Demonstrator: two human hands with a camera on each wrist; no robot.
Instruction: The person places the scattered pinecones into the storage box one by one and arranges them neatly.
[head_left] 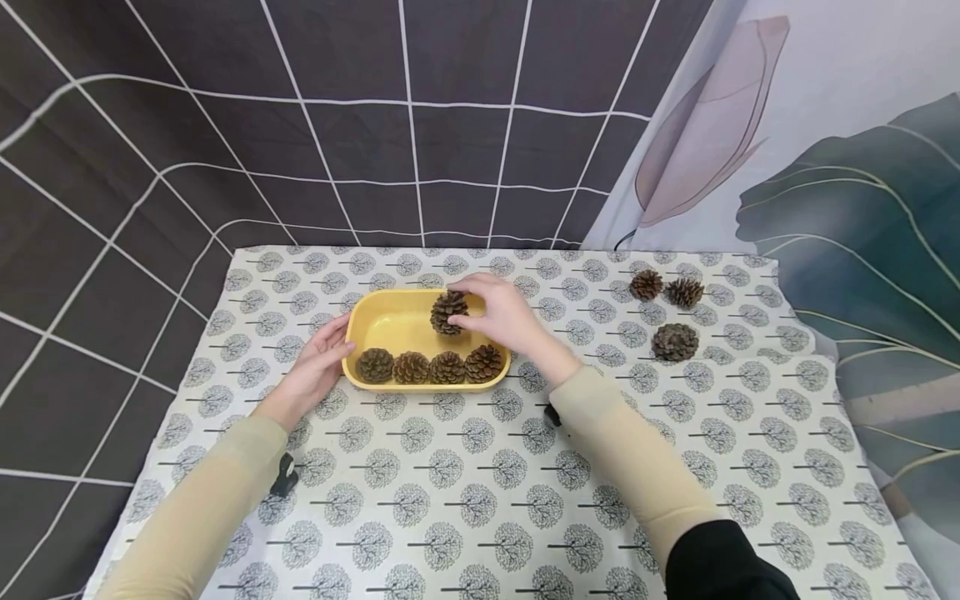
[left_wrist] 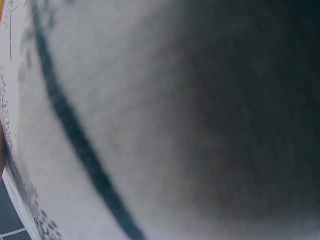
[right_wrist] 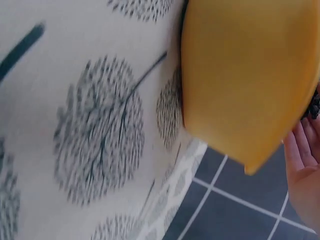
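A yellow rectangular basin (head_left: 397, 304) stands on the cloth-covered table. Several brown pine cones (head_left: 447, 367) line up along its near side. My left hand (head_left: 315, 367) holds the basin's left end, thumb at the rim and fingers against the outer wall. Over the far right part of the basin, my right hand (head_left: 502, 315) pinches another pine cone (head_left: 448, 313) between thumb and fingers. The right wrist view has the basin's outer wall (right_wrist: 245, 75), with part of the right hand (right_wrist: 304, 175) and a dark bit of pine cone at the edge.
Three more pine cones lie on the right of the table: two at the back (head_left: 646, 285) (head_left: 684, 292) and a wider one (head_left: 675, 342) nearer. A dark gridded curtain (head_left: 457, 150) hangs behind. The left wrist view is mostly blurred tablecloth (left_wrist: 115, 110).
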